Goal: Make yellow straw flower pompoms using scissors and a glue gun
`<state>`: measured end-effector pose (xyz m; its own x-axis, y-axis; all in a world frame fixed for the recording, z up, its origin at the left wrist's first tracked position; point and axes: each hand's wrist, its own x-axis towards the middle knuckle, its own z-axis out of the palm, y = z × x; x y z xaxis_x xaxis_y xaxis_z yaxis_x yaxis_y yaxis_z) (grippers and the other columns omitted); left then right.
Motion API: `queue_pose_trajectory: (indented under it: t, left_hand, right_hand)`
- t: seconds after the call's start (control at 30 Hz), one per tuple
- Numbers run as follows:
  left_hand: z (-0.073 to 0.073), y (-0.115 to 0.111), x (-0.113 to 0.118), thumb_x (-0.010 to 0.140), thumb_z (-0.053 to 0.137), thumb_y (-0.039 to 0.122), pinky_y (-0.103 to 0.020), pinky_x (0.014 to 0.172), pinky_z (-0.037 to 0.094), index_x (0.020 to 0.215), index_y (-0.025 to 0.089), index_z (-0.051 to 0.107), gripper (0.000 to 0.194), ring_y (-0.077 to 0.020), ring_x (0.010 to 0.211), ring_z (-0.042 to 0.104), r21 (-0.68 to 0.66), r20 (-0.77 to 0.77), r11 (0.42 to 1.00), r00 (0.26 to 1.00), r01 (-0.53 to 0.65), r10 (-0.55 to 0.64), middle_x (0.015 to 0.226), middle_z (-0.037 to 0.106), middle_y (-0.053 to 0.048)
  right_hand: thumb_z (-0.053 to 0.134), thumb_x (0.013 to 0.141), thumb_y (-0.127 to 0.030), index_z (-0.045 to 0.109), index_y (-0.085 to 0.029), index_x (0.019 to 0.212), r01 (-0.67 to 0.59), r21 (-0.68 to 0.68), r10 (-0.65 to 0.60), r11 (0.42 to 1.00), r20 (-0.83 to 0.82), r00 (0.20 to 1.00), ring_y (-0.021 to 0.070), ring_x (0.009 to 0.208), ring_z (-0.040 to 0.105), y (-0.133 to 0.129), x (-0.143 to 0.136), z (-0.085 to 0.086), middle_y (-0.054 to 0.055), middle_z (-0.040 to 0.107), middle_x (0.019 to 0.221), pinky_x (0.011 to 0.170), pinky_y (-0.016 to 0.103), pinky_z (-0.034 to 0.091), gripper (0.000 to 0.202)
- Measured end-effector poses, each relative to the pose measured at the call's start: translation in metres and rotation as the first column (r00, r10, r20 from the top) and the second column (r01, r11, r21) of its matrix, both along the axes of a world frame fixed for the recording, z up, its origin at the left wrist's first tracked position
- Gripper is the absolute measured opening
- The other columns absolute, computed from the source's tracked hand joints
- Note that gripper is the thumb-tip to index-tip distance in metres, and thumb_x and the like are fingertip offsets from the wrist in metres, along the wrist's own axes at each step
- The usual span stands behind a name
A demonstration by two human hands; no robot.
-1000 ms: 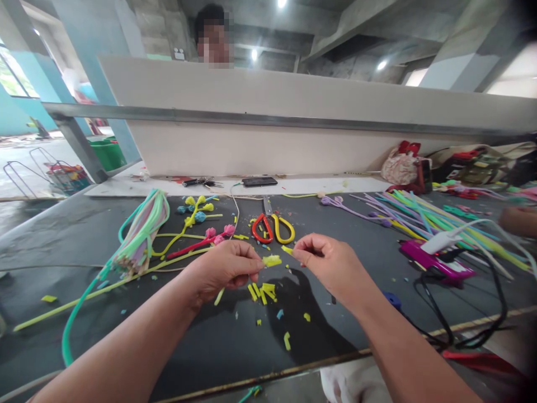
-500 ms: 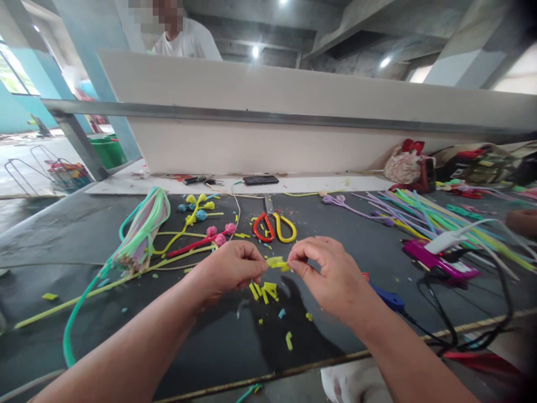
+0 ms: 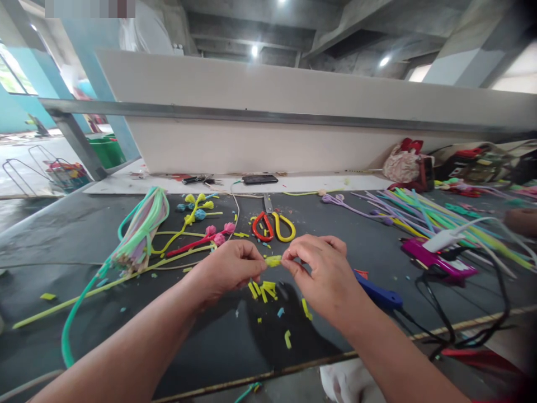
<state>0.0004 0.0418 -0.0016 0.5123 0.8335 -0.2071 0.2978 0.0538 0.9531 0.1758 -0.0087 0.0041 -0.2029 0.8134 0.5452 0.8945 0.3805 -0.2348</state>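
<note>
Between the fingertips of my left hand (image 3: 237, 264) and my right hand (image 3: 322, 275) is a short, fuzzy yellow piece of pipe cleaner (image 3: 274, 261). Both hands pinch it just above the dark tabletop, one at each end. Beneath lies a small heap of cut yellow pieces (image 3: 265, 290), with a bent yellow piece (image 3: 287, 339) and a blue scrap (image 3: 281, 312) nearer the front edge. Scissors (image 3: 273, 225) with one red and one yellow handle lie just beyond my hands. A blue-handled corded tool (image 3: 380, 291) is partly hidden behind my right hand.
At left lie a tied pipe-cleaner bundle (image 3: 145, 232) and budded stems in yellow (image 3: 191, 215) and red (image 3: 193, 244). Loose coloured pipe cleaners (image 3: 413, 212) and a magenta power strip (image 3: 438, 260) with cables are at right. A phone (image 3: 260, 179) rests by the white partition (image 3: 268, 145).
My right hand has shifted slightly left, closer to my left hand. Another yellow piece now shows on the table below it. The person behind the partition has moved left.
</note>
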Motion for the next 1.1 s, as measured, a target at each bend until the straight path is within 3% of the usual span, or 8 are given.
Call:
queue_pose_trajectory:
  t: [0.67,0.87,1.1]
  left_hand:
    - [0.006,-0.004,0.001,0.067,0.061,0.028,-0.019,0.041,0.024,0.063,0.015,0.056,0.015,-0.0046,0.040,0.033,0.073,-0.057,0.997,0.998,0.020,-0.015,0.049,0.048,0.005]
    - [-0.001,-0.001,0.001,0.068,0.062,0.038,-0.020,0.047,0.026,0.059,0.015,0.051,0.027,-0.0063,0.049,0.035,0.180,-0.028,0.983,0.999,0.025,-0.020,0.054,0.046,0.005]
    - [-0.003,0.002,0.000,0.068,0.061,0.039,-0.020,0.047,0.021,0.056,0.016,0.045,0.030,-0.0068,0.050,0.030,0.217,-0.034,0.976,0.999,0.020,-0.014,0.051,0.036,0.007]
  right_hand:
    - [0.057,0.078,-0.010,0.058,-0.019,0.067,-0.004,0.031,0.001,1.000,0.073,0.997,0.0160,0.075,0.056,-0.001,-0.002,0.000,-0.001,0.063,0.072,0.082,0.036,0.023,0.015]
    - [0.055,0.077,-0.008,0.057,-0.019,0.067,-0.014,0.023,0.012,1.000,0.071,0.997,0.0163,0.076,0.056,-0.002,-0.004,0.000,-0.001,0.063,0.074,0.083,0.036,0.023,0.016]
    - [0.058,0.076,-0.012,0.058,-0.022,0.074,-0.045,-0.060,0.042,0.997,-0.048,0.998,0.0169,0.082,0.057,-0.002,-0.003,0.003,-0.001,0.064,0.083,0.079,0.035,0.027,0.010]
